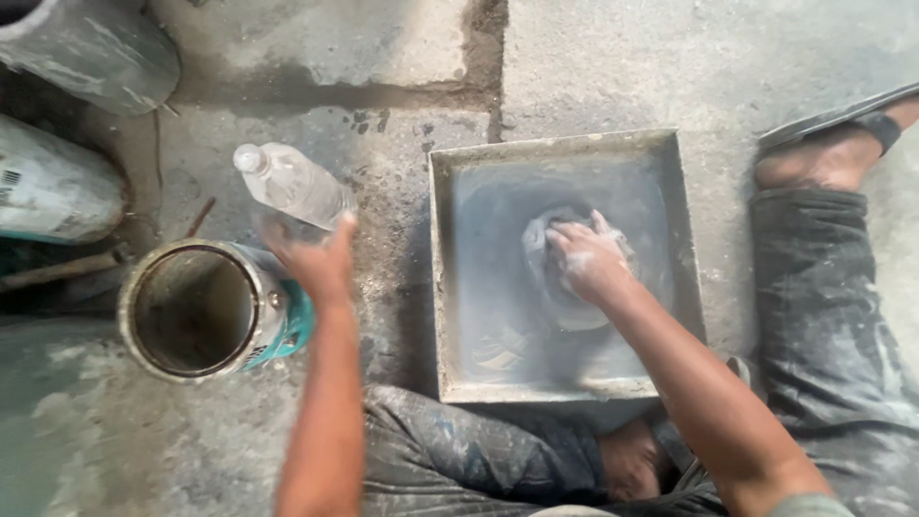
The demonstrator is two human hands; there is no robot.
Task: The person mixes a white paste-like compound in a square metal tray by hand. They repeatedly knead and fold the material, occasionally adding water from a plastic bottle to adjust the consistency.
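The right hand (589, 258) presses a grey rag (550, 263) into the square metal tray (440, 287) on the floor, its bottom looking partly wiped, streaks remaining; the left hand (316, 258) grips a clear plastic bottle (292, 184) above an open can (196, 308)

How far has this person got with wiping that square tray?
Much of the square tray floor already shows a smeared, wiped grey film. In hand: the right hand presses a cloth onto the tray's middle, while the left hand holds a clear plastic bottle above the open can. Left: pale residue near the tray's front edge looks unwiped.
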